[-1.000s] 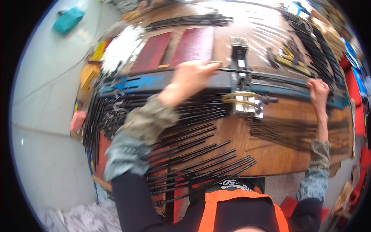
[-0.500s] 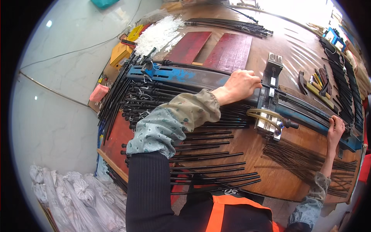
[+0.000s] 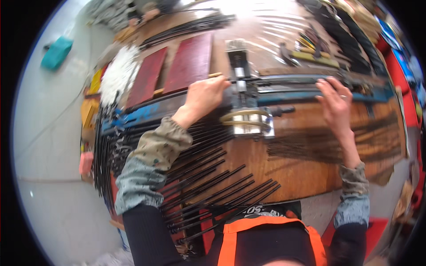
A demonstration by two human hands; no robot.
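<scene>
My left hand [image 3: 205, 95] is closed just left of the metal clamp unit [image 3: 252, 125], its fingertips pinched on a thin black rod [image 3: 252, 80] that runs into the clamp. My right hand [image 3: 336, 104] hovers over the right part of the long blue rail [image 3: 293, 96], fingers apart and somewhat blurred, with nothing visible in them. Yellowish hoses loop over the front of the clamp. In front of the rail, several black rods [image 3: 208, 184] lie with their ends toward me. Below my right hand, a blurred bundle of thin brown coil springs [image 3: 324, 142] rests on the table.
Two dark red boards [image 3: 188, 62] and a heap of white bits [image 3: 119, 73] lie behind the rail at left. More black rods [image 3: 186, 29] are at the back. Hand tools [image 3: 313, 51] lie at the back right. A pink block [image 3: 86, 163] sits at the left edge.
The view has swung right, so the bench sits further left. My right hand has left the rail's far right end, come nearer the clamp and opened. My left hand stays beside the clamp.
</scene>
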